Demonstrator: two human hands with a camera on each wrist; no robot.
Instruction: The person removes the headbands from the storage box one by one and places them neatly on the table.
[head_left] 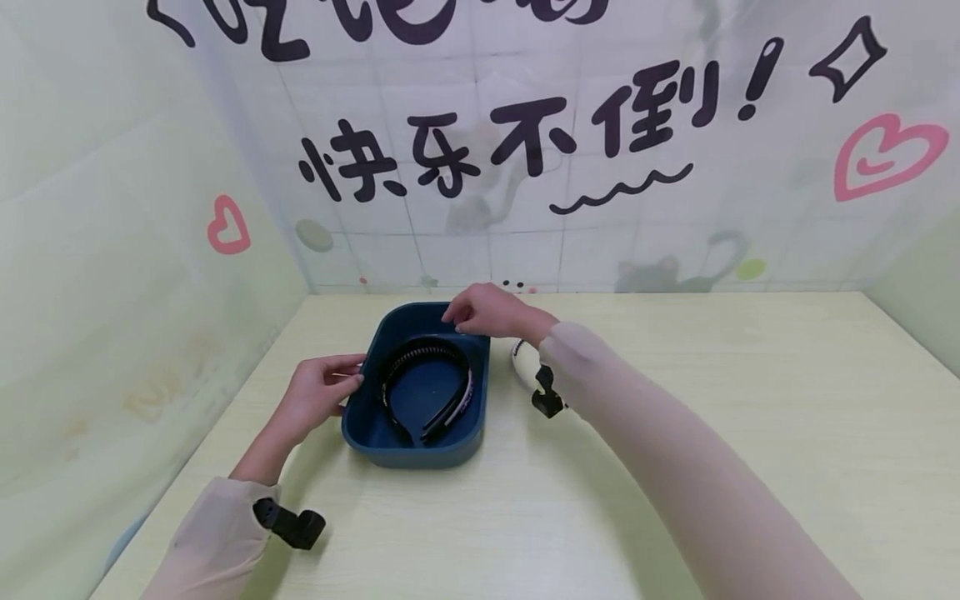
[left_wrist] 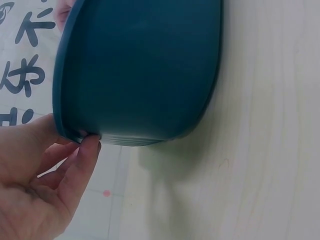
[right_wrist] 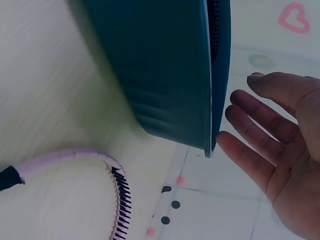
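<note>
At the bin's left rim, my left hand pinches the edge, thumb against fingers, as the left wrist view also shows. The deep blue plastic bin has rounded corners and stands upright. Inside lie black headbands, one toothed along its inner side, overlapping one with a pale purple strip. Over the bin's far right corner hovers my right hand, fingers loosely bent and holding nothing. A pale pink headband with dark teeth lies on the table right of the bin, partly hidden by my right sleeve in the head view.
The light wooden table reaches to a printed cloth backdrop with dark lettering behind the bin. Another cloth wall runs along the left side. Each sleeve carries a small black wrist camera.
</note>
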